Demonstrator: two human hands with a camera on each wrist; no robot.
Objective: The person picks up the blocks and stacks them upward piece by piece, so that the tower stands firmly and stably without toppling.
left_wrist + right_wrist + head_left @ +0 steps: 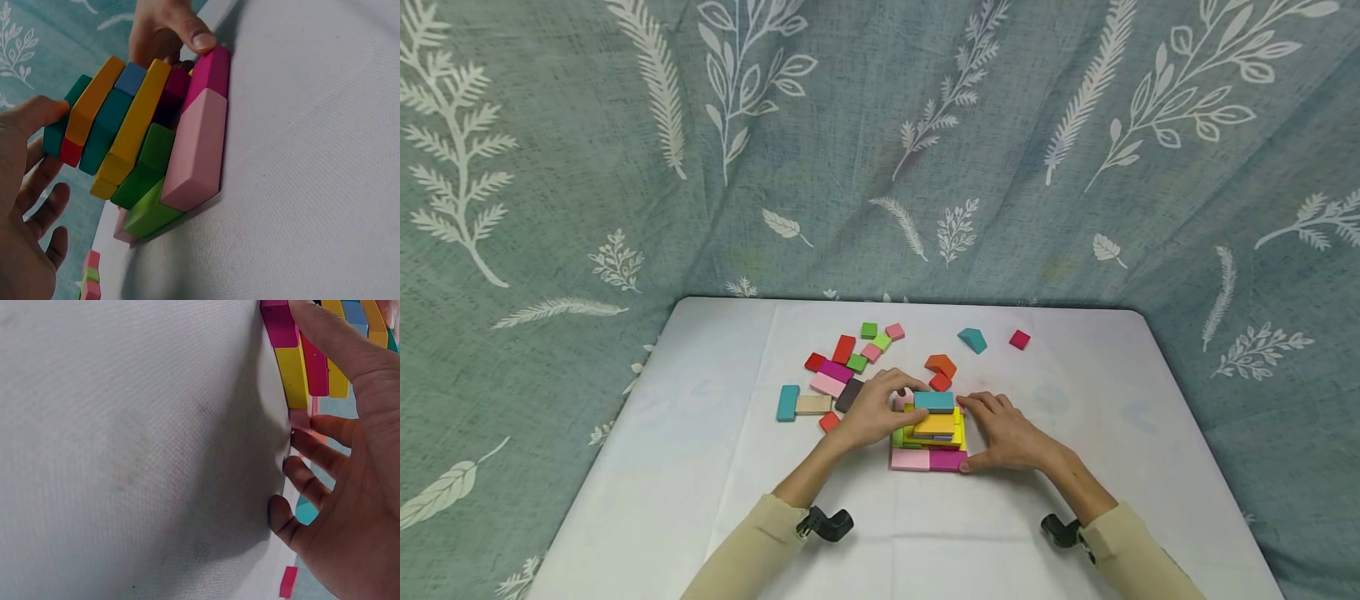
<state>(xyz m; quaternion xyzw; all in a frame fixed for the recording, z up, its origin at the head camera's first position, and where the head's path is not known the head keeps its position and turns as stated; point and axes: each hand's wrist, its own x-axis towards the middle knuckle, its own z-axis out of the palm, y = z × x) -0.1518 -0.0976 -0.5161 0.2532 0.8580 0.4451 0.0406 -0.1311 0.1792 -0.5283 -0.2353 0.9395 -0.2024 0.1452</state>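
The left hand (872, 412) pinches a teal block (934, 402) between thumb and fingers, atop the stack (934, 425). The right hand (1011, 437), fingers spread, touches the magenta block (946, 461) at the stack's near right corner. Loose blocks (827, 384) crowd leftward; rightward, white tabletop (1120, 417) stretches toward its edge.

We see a beige cloth left sleeve (751, 550) and a matching right sleeve (1138, 554) — each ending at a curved black wrist device (832, 526).
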